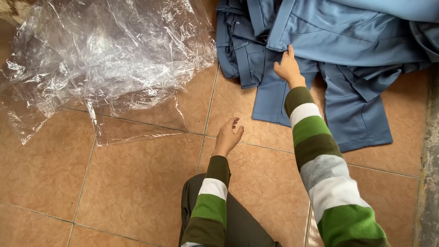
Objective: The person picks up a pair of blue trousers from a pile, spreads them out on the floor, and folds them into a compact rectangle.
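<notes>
the heap of blue garments (338, 41) fills the frame from twelve to two o'clock, spilling onto the tiled floor (137, 183), with one pair of blue trousers (352, 114) lying flatter at its lower edge. the right hand (288, 67) rests on that cloth near a seam, fingers together and pressing or pinching the fabric; whether it has a real hold i cannot tell. a tug from here could, in my judgement, drag the neighbouring folded pieces along and undo the heap, since they overlap closely.

the sheets of clear plastic wrap (105, 59) sprawl from nine to eleven o'clock, crumpled, glossy, unprinted, one corner lying flat on the tiles towards the centre. it looks slippery underfoot, and cloth dragged over it could bunch it up. no label or sign shows on the wrap or the garments.

the left hand (228, 135) hovers at the centre above bare tile, fingers loosely spread and curled, holding nothing, well apart from both cloth and plastic. both arms wear striped sleeves (320, 155) in green, white and grey.
</notes>
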